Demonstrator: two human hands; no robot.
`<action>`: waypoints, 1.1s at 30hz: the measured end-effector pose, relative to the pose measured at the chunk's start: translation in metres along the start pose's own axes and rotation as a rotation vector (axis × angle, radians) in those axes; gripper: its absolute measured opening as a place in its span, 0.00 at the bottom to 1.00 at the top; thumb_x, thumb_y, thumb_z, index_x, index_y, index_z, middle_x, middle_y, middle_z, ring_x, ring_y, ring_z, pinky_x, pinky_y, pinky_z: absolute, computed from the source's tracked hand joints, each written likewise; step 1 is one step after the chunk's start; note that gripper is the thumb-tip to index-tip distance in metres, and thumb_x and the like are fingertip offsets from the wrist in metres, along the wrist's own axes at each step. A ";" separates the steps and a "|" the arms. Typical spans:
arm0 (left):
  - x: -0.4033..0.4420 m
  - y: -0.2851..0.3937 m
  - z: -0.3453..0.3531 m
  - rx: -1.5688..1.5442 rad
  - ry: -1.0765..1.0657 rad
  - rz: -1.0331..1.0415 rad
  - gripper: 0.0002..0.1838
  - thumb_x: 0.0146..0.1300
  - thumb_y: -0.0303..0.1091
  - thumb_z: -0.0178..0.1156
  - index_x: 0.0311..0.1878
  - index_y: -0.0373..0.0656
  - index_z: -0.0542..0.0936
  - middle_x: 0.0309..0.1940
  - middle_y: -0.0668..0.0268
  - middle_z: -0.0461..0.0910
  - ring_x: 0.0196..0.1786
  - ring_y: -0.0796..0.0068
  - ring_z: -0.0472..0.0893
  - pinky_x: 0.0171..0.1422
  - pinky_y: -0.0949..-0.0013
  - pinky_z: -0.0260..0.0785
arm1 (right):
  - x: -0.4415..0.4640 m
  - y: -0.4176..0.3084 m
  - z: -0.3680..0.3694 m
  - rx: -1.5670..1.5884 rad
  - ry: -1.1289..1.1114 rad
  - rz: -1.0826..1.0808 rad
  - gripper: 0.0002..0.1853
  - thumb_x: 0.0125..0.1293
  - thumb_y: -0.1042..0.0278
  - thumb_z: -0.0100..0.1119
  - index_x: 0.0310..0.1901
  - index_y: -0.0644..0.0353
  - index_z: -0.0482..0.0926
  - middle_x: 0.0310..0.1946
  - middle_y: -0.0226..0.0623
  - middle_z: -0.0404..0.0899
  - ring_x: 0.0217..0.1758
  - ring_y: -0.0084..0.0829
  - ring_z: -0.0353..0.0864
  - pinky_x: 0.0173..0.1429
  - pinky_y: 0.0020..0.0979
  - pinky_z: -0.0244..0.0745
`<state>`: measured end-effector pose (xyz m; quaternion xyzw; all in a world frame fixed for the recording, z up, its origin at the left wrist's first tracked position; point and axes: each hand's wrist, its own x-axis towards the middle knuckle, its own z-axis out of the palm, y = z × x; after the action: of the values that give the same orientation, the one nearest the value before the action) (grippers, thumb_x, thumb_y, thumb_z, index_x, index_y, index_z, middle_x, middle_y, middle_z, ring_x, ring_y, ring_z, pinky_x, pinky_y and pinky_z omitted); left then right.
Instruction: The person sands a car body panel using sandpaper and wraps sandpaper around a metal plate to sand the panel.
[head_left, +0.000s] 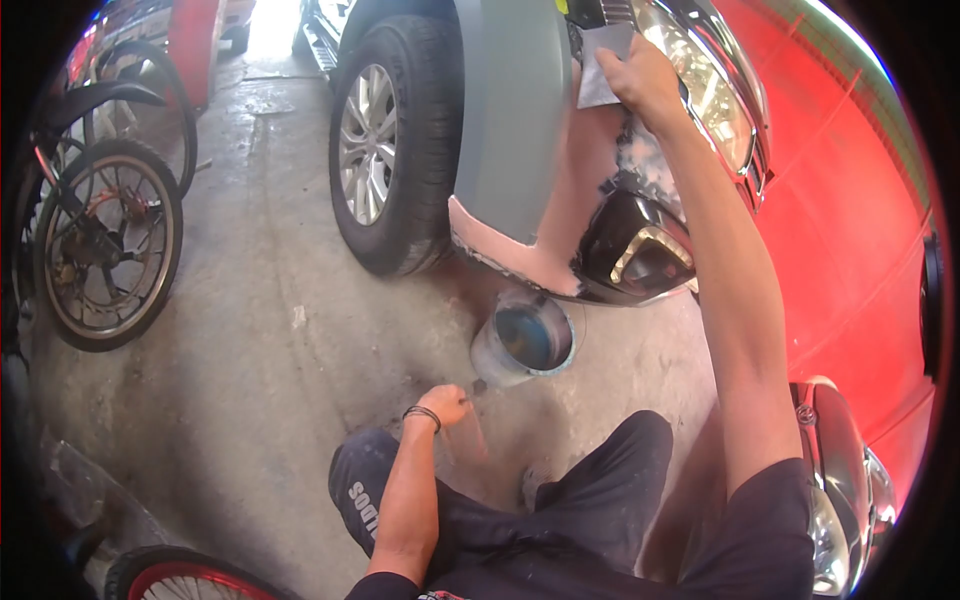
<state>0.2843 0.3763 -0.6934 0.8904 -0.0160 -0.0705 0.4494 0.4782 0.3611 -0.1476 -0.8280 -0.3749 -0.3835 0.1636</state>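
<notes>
High in the head view, my right hand [648,82] holds a grey sheet, apparently sandpaper [597,93], against the front corner of a car. Its thumb and fingers pinch the sheet near the headlight [712,85]. Below it, a pink filler patch [582,185] spreads over the bumper and along the lower edge of the grey fender [508,120]. My left hand [447,404] is closed beside my knee, a dark band on its wrist. Something faint and pinkish shows under that hand, too unclear to name.
A bucket [488,350] of dark liquid stands on the concrete floor under the bumper. The car's front wheel [395,150] is left of the fender. A motorbike wheel [108,245] stands at far left, and a red spoked wheel [195,580] at the bottom. Red sheeting [850,230] covers the right side.
</notes>
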 end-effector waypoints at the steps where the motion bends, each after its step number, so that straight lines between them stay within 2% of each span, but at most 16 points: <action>1: 0.000 0.001 -0.002 -0.004 0.005 -0.001 0.21 0.70 0.48 0.62 0.48 0.37 0.87 0.48 0.44 0.86 0.55 0.41 0.84 0.60 0.47 0.76 | 0.004 -0.004 -0.001 0.002 -0.001 -0.006 0.23 0.63 0.52 0.58 0.51 0.62 0.84 0.45 0.55 0.89 0.53 0.54 0.87 0.60 0.48 0.79; 3: 0.001 0.001 -0.003 -0.016 0.003 0.000 0.21 0.69 0.48 0.61 0.47 0.39 0.89 0.48 0.44 0.87 0.55 0.41 0.85 0.62 0.47 0.76 | 0.015 0.000 -0.003 -0.130 -0.054 -0.087 0.25 0.67 0.49 0.62 0.49 0.67 0.84 0.44 0.56 0.89 0.51 0.52 0.88 0.58 0.45 0.78; 4: -0.001 0.000 0.001 -0.012 -0.013 0.003 0.21 0.69 0.48 0.61 0.47 0.39 0.89 0.48 0.44 0.87 0.55 0.41 0.85 0.62 0.47 0.76 | 0.025 0.002 0.002 -0.242 0.013 -0.065 0.24 0.67 0.50 0.63 0.49 0.66 0.84 0.43 0.54 0.89 0.51 0.50 0.88 0.57 0.44 0.78; 5: 0.004 -0.001 0.000 -0.018 -0.010 0.005 0.21 0.70 0.48 0.61 0.48 0.38 0.88 0.47 0.44 0.87 0.54 0.40 0.84 0.61 0.47 0.76 | 0.029 0.006 0.001 -0.239 0.016 -0.074 0.24 0.67 0.50 0.63 0.49 0.66 0.84 0.43 0.54 0.89 0.51 0.50 0.88 0.57 0.44 0.78; 7: 0.003 -0.003 0.006 -0.031 -0.011 -0.001 0.21 0.71 0.48 0.61 0.48 0.37 0.87 0.47 0.44 0.86 0.54 0.39 0.84 0.59 0.47 0.76 | 0.019 -0.006 -0.011 0.042 -0.139 -0.002 0.23 0.67 0.50 0.63 0.49 0.65 0.84 0.43 0.54 0.89 0.50 0.50 0.88 0.57 0.43 0.79; 12: 0.005 0.008 0.001 -0.010 -0.019 0.022 0.21 0.71 0.48 0.61 0.49 0.37 0.87 0.47 0.43 0.86 0.54 0.39 0.84 0.59 0.47 0.76 | 0.030 0.014 0.005 -0.036 -0.078 -0.082 0.23 0.68 0.51 0.62 0.49 0.66 0.83 0.40 0.49 0.89 0.47 0.45 0.88 0.57 0.41 0.78; 14: 0.006 0.004 -0.005 -0.021 -0.004 0.013 0.21 0.71 0.48 0.61 0.50 0.37 0.87 0.47 0.43 0.86 0.54 0.39 0.84 0.59 0.47 0.76 | 0.054 0.016 0.019 -0.098 0.014 -0.141 0.25 0.69 0.50 0.63 0.51 0.68 0.82 0.36 0.46 0.88 0.38 0.38 0.87 0.47 0.40 0.80; 15: 0.000 0.001 -0.001 -0.026 -0.028 0.011 0.21 0.71 0.48 0.61 0.50 0.37 0.87 0.47 0.43 0.86 0.54 0.39 0.84 0.59 0.47 0.76 | 0.039 0.020 0.014 -0.102 0.006 -0.126 0.25 0.69 0.50 0.63 0.51 0.68 0.82 0.36 0.46 0.88 0.38 0.38 0.87 0.47 0.40 0.80; 17: 0.005 -0.002 -0.001 -0.016 -0.027 0.017 0.21 0.71 0.48 0.61 0.50 0.37 0.87 0.48 0.43 0.86 0.54 0.39 0.84 0.59 0.47 0.76 | 0.021 0.012 -0.003 0.035 -0.018 -0.044 0.26 0.69 0.48 0.64 0.49 0.69 0.81 0.31 0.43 0.85 0.27 0.33 0.81 0.35 0.38 0.77; 18: 0.002 -0.003 -0.003 -0.005 -0.035 0.008 0.21 0.71 0.48 0.61 0.50 0.37 0.87 0.48 0.43 0.86 0.54 0.39 0.84 0.59 0.47 0.75 | 0.020 0.008 0.000 0.101 0.009 0.003 0.24 0.69 0.49 0.64 0.47 0.68 0.81 0.26 0.39 0.82 0.20 0.29 0.75 0.27 0.35 0.71; 25: 0.006 0.007 0.006 -0.021 -0.083 0.002 0.22 0.71 0.49 0.61 0.49 0.36 0.87 0.50 0.43 0.85 0.56 0.40 0.83 0.60 0.47 0.75 | 0.025 0.000 -0.010 0.194 -0.153 0.070 0.20 0.70 0.52 0.64 0.49 0.64 0.84 0.27 0.37 0.81 0.21 0.28 0.74 0.27 0.36 0.70; 26: 0.008 0.008 0.010 -0.015 -0.090 0.036 0.22 0.71 0.49 0.60 0.50 0.36 0.87 0.50 0.43 0.85 0.56 0.40 0.83 0.61 0.47 0.75 | 0.022 -0.007 -0.015 0.137 -0.179 0.140 0.21 0.70 0.51 0.63 0.51 0.64 0.85 0.31 0.41 0.86 0.28 0.33 0.82 0.35 0.38 0.76; 27: 0.009 0.008 0.011 -0.007 -0.100 0.069 0.23 0.71 0.49 0.60 0.50 0.36 0.86 0.50 0.43 0.85 0.56 0.40 0.83 0.61 0.48 0.75 | 0.027 -0.004 -0.008 0.142 -0.178 0.141 0.21 0.70 0.51 0.63 0.51 0.64 0.85 0.31 0.41 0.86 0.28 0.33 0.82 0.35 0.38 0.76; 29: 0.009 0.010 0.008 -0.015 -0.096 0.085 0.23 0.71 0.49 0.60 0.50 0.36 0.87 0.50 0.43 0.85 0.56 0.40 0.83 0.61 0.48 0.75 | 0.041 0.015 0.004 0.056 -0.021 -0.060 0.23 0.70 0.51 0.63 0.53 0.63 0.85 0.37 0.46 0.90 0.41 0.40 0.89 0.48 0.40 0.80; 30: 0.009 0.011 0.009 -0.028 -0.094 0.103 0.22 0.71 0.49 0.59 0.50 0.37 0.87 0.49 0.43 0.86 0.56 0.40 0.83 0.61 0.48 0.75 | 0.037 0.017 0.002 0.053 -0.019 -0.053 0.23 0.70 0.51 0.63 0.53 0.63 0.85 0.37 0.46 0.90 0.41 0.40 0.89 0.48 0.40 0.80; 33: 0.008 0.002 0.011 0.058 -0.094 0.044 0.22 0.72 0.49 0.59 0.50 0.38 0.87 0.50 0.44 0.86 0.56 0.40 0.83 0.61 0.47 0.75 | 0.041 0.016 0.001 0.066 -0.052 -0.057 0.24 0.69 0.49 0.64 0.54 0.62 0.85 0.42 0.49 0.91 0.51 0.45 0.89 0.59 0.41 0.79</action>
<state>0.2903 0.3661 -0.6993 0.8982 -0.0589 -0.1017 0.4235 0.5080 0.3715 -0.1175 -0.8209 -0.4148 -0.3538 0.1700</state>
